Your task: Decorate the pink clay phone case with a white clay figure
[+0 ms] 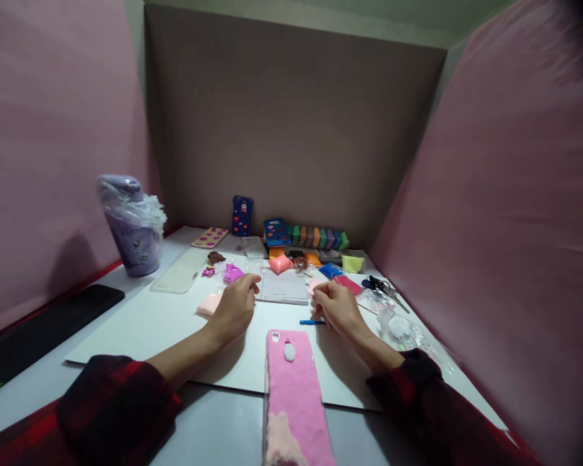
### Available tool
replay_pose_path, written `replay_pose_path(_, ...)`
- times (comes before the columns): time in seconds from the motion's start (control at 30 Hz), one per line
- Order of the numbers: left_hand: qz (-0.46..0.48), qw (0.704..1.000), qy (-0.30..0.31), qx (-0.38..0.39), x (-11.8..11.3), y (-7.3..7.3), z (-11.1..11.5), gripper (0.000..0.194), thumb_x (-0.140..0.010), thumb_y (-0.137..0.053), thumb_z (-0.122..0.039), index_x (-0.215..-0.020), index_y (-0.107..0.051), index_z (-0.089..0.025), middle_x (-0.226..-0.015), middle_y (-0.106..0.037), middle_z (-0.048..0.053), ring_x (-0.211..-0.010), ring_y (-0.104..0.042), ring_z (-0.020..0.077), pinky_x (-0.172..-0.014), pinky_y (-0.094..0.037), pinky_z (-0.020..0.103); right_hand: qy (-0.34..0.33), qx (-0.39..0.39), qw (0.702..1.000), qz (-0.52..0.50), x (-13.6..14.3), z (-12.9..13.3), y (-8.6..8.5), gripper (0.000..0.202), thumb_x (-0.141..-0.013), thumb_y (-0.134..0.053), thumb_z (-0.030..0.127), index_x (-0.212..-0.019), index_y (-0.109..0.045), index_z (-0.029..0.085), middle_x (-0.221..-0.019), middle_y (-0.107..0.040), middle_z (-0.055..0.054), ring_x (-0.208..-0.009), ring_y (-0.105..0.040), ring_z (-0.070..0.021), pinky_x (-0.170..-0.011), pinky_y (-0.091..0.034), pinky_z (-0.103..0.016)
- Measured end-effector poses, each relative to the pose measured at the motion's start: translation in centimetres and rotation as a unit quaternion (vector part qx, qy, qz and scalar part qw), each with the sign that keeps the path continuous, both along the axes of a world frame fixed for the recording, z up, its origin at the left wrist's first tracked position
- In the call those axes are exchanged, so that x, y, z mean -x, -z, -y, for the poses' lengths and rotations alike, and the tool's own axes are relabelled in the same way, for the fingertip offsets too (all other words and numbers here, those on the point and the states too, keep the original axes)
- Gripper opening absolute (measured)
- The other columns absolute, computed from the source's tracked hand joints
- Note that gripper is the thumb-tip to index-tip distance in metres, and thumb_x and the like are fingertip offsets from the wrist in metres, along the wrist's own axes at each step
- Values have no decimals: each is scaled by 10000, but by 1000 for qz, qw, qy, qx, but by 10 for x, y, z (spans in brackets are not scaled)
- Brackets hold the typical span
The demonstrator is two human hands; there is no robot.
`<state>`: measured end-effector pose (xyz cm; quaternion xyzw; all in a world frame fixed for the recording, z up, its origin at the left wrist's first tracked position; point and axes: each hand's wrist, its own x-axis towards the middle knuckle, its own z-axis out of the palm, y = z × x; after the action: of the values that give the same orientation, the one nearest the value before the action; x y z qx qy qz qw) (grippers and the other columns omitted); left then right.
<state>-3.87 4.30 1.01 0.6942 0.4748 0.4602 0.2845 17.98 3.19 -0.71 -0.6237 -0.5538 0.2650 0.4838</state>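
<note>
A phone case [298,395] covered in pink clay lies at the front centre, with a white oval [289,352] and a small dark pink bit near its top. My left hand [236,307] is above the white board, left of a paper pad [284,288]; its fingers are curled, and what they hold, if anything, is too small to name. My right hand [339,307] is over the board by a blue pen-like tool [311,322]. Its fingertips are pinched together on something I cannot make out. A pale peach packet [208,304] lies beside my left hand.
A wrapped purple bottle [136,239] and a black phone-like slab [94,301] are at the left. Clay packets, including a blue one [331,271], and decorated cases [241,215] line the back. Scissors [393,296] and clear plastic bags [408,333] lie right.
</note>
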Motion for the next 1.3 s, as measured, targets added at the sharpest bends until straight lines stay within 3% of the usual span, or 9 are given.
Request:
replay_pose_path(0.1, 3, 998, -10, 63, -1, 2, 1, 271, -784, -460, -150, -1014, -595, -103, -654, -597, 16, -434, -497, 127, -461, -399, 263, -3, 0, 1000, -17, 4, 1, 2, 102, -718, -523, 144, -643, -590, 162, -413, -598, 12, -392, -602, -135, -385, -430, -183)
replay_pose_path(0.23, 32, 992, -5, 125, -3, 1, 2, 297, -782, -481, -165, -1052, -566, -74, -478, -490, -52, -392, -488, 128, -421, -376, 234, -21, -5, 998, -62, 5, -3, 6, 44, -695, -563, 148, -693, -604, 166, -480, -603, 27, -428, -616, -142, -449, -488, -227)
replay_pose_path(0.43, 120, 978, 17, 170, -5, 1, 3, 313, -754, -377, -106, -1038, -509, -106, -668, -596, 12, -327, -414, 59, -322, -275, 187, -40, -23, 989, -144, 5, -4, 5, 199, -613, -668, 180, -811, -648, 172, -621, -614, 35, -475, -575, -114, -440, -474, -227)
replay_pose_path(0.53, 158, 974, 30, 158, -5, -1, 6, 268, -776, -389, -150, -1005, -524, -116, -751, -610, 29, -330, -380, 31, -333, -278, 181, -65, -16, 980, -187, 9, -1, 0, 200, -579, -696, 170, -776, -663, 167, -555, -601, 46, -455, -548, -105, -405, -427, -198)
replay_pose_path(0.7, 183, 974, 35, 126, -2, 1, 4, 239, -775, -402, -179, -949, -555, -122, -665, -562, -11, -353, -388, 36, -364, -303, 179, -62, -1, 960, -271, 12, 4, -9, 279, -603, -747, 269, -822, -625, 145, -555, -663, -14, -436, -583, -126, -315, -282, -152)
replay_pose_path(0.9, 161, 982, 48, 88, -3, 10, 0, 238, -834, -423, -266, -999, -548, -149, -654, -487, -42, -447, -404, 70, -388, -296, 184, -54, 8, 936, -347, 2, 0, -14, 287, -614, -787, 237, -815, -607, 140, -586, -645, -32, -506, -642, -152, -277, -282, -139)
replay_pose_path(1.07, 103, 992, 74, 25, -2, 9, 4, 369, -776, -585, -236, -1140, -552, -185, -655, -483, -56, -582, -451, 109, -536, -364, 218, -75, 21, 921, -382, 3, 2, -18, 241, -637, -775, 197, -808, -612, 145, -625, -626, -20, -530, -644, -135, -257, -284, -123)
replay_pose_path(1.2, 71, 995, 68, -17, -1, 4, 6, 145, -804, -584, -272, -896, -649, -180, -657, -519, -31, -625, -454, 130, -578, -346, 238, -107, 33, 914, -390, 7, 8, -21, 265, -659, -761, 214, -869, -619, 134, -589, -610, -8, -491, -614, -114, -266, -278, -111)
replay_pose_path(1.3, 60, 995, 69, -35, 0, 0, 8, 222, -849, -540, -333, -750, -651, -167, -662, -541, -11, -651, -463, 140, -596, -342, 243, -122, 26, 915, -384, 8, 13, -22, 442, -672, -759, 276, -1056, -578, 152, -552, -601, 18, -440, -584, -106, -288, -296, -118)
